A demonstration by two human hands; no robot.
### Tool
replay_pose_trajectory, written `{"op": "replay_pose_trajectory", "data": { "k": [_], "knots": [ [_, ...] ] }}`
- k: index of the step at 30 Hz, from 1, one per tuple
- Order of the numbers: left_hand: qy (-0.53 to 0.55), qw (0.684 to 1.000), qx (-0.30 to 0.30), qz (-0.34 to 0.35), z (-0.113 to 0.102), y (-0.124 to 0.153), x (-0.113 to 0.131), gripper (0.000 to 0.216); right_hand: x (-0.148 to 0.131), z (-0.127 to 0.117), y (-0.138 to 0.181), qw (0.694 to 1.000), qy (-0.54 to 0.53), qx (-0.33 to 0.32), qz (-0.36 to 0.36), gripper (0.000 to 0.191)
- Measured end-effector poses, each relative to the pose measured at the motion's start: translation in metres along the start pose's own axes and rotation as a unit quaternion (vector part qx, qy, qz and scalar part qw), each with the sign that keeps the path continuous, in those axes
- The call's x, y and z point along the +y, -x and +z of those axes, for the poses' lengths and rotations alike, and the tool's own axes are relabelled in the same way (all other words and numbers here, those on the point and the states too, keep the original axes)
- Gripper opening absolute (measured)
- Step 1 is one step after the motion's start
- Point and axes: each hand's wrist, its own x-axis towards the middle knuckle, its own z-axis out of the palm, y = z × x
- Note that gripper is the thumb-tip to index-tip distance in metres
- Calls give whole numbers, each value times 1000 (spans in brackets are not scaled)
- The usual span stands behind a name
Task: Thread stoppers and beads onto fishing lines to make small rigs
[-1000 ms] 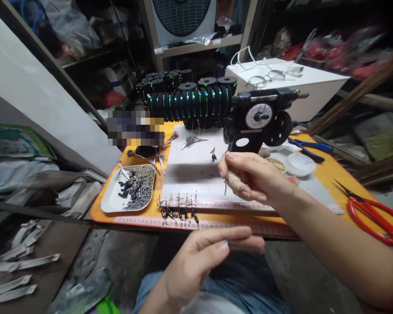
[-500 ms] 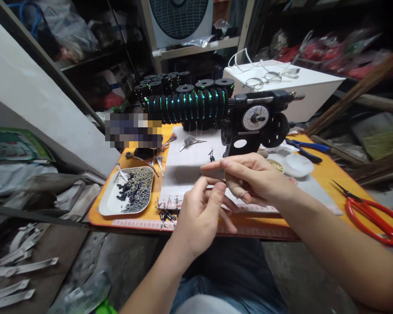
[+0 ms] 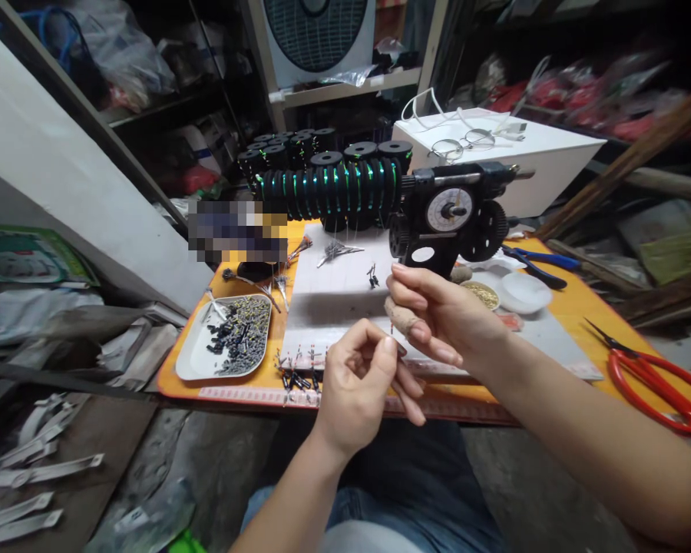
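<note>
My left hand [image 3: 360,384] is closed in front of me, its thumb and index finger pressed together. A small dark sliver shows by its fingertips, too small to name. Beside it and a little higher, my right hand [image 3: 434,311] has its fingers bent in together; one finger is wrapped in beige tape [image 3: 401,316]. A tiny reddish-dark piece shows just below that wrapped finger, and I cannot tell what it is. Both hands are over the front of a white board [image 3: 334,307]. Several small black pieces with thin ends [image 3: 299,379] lie at the board's front edge, left of my hands.
A white tray [image 3: 183,361] of small grey and black pieces stands left. Behind the board is a black geared device [image 3: 438,238] with a dial and rows of thread [image 3: 334,188]. Red-handled scissors [image 3: 656,376], blue-handled pliers [image 3: 544,261] and a dish of gold bits [image 3: 482,295] are right.
My right hand has turned and drawn its fingers up, away from my left fingertips. My left hand has shifted slightly right and down.
</note>
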Motion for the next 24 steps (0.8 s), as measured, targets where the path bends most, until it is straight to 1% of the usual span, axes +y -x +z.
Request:
{"op": "replay_pose_trajectory", "data": {
  "k": [6,9,13,19,24],
  "knots": [
    [66,997,-6,-43,4,19,-12,26,-1,1,-2,998,0,42,-45,45],
    [118,991,4,-69,6,30,-16,27,-3,-1,-1,998,10,51,-43,45],
    [181,977,13,-110,5,41,-15,27,-2,-1,-1,998,23,55,-32,44],
    [208,969,32,-130,7,56,-16,27,1,-3,-3,997,39,59,-25,43],
    [243,961,21,-131,10,65,-23,27,0,-5,-3,996,49,61,-30,44]
  ]
}}
